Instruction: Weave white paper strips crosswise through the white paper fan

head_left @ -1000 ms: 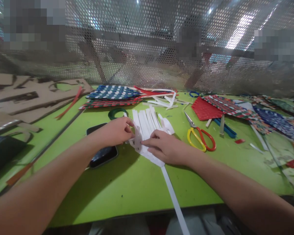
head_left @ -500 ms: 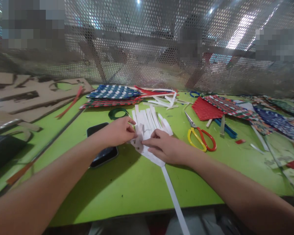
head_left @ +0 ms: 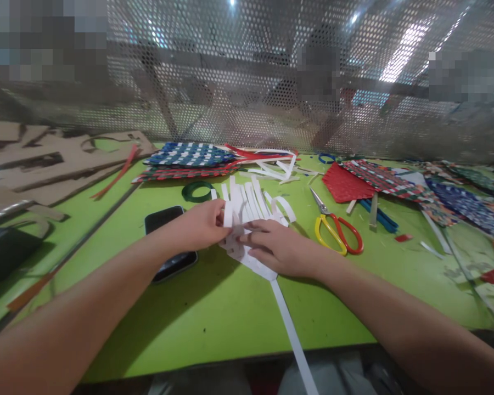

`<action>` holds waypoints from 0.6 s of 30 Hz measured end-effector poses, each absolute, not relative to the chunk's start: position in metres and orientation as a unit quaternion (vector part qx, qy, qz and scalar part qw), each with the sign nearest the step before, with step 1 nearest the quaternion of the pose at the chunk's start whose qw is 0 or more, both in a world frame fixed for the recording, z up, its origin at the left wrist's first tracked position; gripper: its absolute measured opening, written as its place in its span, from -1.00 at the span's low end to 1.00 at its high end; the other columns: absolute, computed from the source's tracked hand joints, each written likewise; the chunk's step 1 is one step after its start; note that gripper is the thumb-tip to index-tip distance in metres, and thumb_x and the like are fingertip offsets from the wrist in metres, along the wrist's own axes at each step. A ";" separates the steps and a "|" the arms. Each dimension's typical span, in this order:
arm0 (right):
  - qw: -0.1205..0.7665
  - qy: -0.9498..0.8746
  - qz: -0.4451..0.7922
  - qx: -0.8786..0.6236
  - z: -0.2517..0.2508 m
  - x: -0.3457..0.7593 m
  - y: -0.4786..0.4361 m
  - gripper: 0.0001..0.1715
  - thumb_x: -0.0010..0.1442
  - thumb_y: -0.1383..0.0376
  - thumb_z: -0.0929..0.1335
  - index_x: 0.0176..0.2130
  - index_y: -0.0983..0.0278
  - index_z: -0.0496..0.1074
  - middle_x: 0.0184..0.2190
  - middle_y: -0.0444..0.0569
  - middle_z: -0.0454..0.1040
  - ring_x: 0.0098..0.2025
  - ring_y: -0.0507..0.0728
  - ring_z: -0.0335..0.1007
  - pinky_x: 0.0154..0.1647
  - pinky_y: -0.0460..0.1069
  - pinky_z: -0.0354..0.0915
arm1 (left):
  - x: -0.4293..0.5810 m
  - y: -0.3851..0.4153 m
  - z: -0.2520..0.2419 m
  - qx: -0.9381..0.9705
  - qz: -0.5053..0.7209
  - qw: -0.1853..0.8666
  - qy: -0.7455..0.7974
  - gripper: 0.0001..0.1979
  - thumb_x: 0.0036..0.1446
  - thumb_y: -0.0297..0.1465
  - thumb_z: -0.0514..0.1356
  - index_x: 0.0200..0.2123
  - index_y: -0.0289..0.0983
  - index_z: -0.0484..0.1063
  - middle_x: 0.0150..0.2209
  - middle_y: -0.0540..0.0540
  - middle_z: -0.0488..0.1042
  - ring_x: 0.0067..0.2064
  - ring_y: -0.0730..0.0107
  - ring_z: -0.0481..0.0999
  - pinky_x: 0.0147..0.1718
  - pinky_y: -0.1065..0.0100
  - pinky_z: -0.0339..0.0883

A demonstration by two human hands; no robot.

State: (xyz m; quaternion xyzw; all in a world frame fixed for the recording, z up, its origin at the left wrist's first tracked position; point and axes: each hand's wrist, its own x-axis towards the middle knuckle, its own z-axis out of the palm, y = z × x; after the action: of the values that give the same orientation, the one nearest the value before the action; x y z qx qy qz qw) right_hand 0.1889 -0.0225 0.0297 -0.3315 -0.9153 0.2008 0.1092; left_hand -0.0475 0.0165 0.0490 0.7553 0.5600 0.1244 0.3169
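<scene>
A piece of white woven strips (head_left: 251, 206) lies on the green table (head_left: 214, 312), its loose ends fanning away from me and one long strip trailing over the near edge. My left hand (head_left: 201, 225) pinches one white strip and holds it lifted at the piece's left side. My right hand (head_left: 275, 247) lies on the woven part, fingers pressed together on the strips and pointing left toward the left hand's fingertips.
A black phone (head_left: 168, 241) lies under my left wrist. Yellow and red scissors (head_left: 333, 227) lie right of the piece, a green tape ring (head_left: 196, 190) behind it. Woven coloured mats (head_left: 189, 156) and a red sheet (head_left: 346, 184) lie further back. Cardboard offcuts (head_left: 45, 164) fill the left; a perforated metal screen (head_left: 247, 82) stands behind.
My left hand has lifted one white strip upward and moved slightly right. The fanned strip ends have risen a little. My right hand stays on the woven part.
</scene>
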 end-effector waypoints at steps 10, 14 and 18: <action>0.109 -0.891 0.199 -0.393 0.036 0.204 -0.022 -0.56 0.43 0.26 0.30 0.23 0.34 0.43 0.28 0.24 0.33 0.16 0.30 0.45 0.26 0.24 0.32 | -0.050 0.017 0.035 0.753 0.157 0.320 0.553 -0.33 0.01 -0.28 0.33 0.20 -0.24 0.27 -0.21 -0.12 0.67 -0.21 0.11 0.65 -0.24 0.23 0.42; 0.063 -0.883 0.182 -0.428 0.041 0.202 -0.024 -0.52 0.47 0.19 0.26 0.25 0.32 0.43 0.30 0.22 0.33 0.07 0.32 0.53 0.19 0.26 0.36 | -0.050 0.015 0.035 0.765 0.183 0.295 0.542 -0.23 0.01 -0.24 0.34 0.27 -0.22 0.18 -0.16 -0.16 0.65 -0.18 0.06 0.64 -0.23 0.19 0.43; 0.032 -0.875 0.147 -0.459 0.044 0.204 -0.025 -0.43 0.46 0.07 0.26 0.32 0.26 0.39 0.34 0.22 0.27 -0.06 0.31 0.57 0.07 0.23 0.41 | -0.051 0.011 0.042 0.753 0.138 0.178 0.618 -0.41 -0.03 -0.12 0.37 0.03 -0.23 0.38 -0.22 -0.20 0.62 -0.24 0.00 0.60 -0.31 0.17 0.34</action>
State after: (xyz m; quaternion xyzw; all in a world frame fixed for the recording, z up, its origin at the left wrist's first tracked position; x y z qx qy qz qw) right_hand 0.2044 -0.0247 0.0441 -0.4593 -0.8754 0.1471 0.0320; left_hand -0.0511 0.0111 0.0417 0.7531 0.6184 0.1376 0.1775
